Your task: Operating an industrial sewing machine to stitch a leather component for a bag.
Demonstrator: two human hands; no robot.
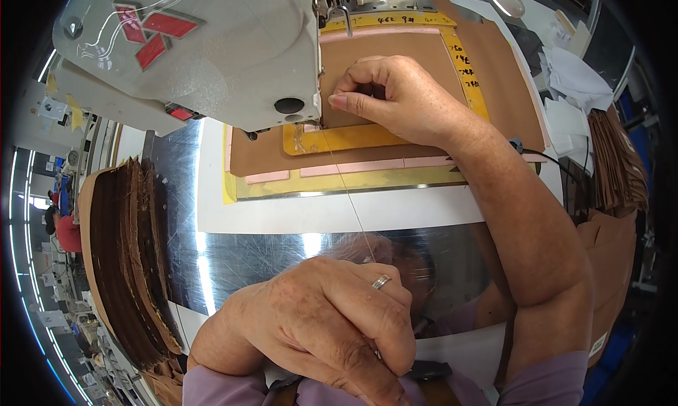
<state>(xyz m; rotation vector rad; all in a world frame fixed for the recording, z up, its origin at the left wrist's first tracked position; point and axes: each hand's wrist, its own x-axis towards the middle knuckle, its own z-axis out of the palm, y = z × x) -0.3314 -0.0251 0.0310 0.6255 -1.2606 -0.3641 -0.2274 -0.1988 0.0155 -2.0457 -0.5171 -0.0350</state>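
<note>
My left hand [328, 321], with a ring on one finger, is closed low in front of me. A thin thread [349, 194] stretches from under the white sewing machine head [191, 60] down to it, and its end is hidden behind the fingers. My right hand [395, 95] hovers over the brown leather panel [385, 56], just right of the machine head. Its thumb and forefinger are pinched together; whatever lies between them is too small to make out. A yellow template frame [367, 139] with handwritten marks surrounds the panel, and pink strips [346, 167] edge it.
Stacks of brown pieces stand at the left [120, 258] and right [614, 166]. A shiny metal plate [247, 258] lies nearest me, a white sheet [282, 213] beyond it. Crumpled white material [575, 81] sits at far right. Another person [68, 233] is in the left background.
</note>
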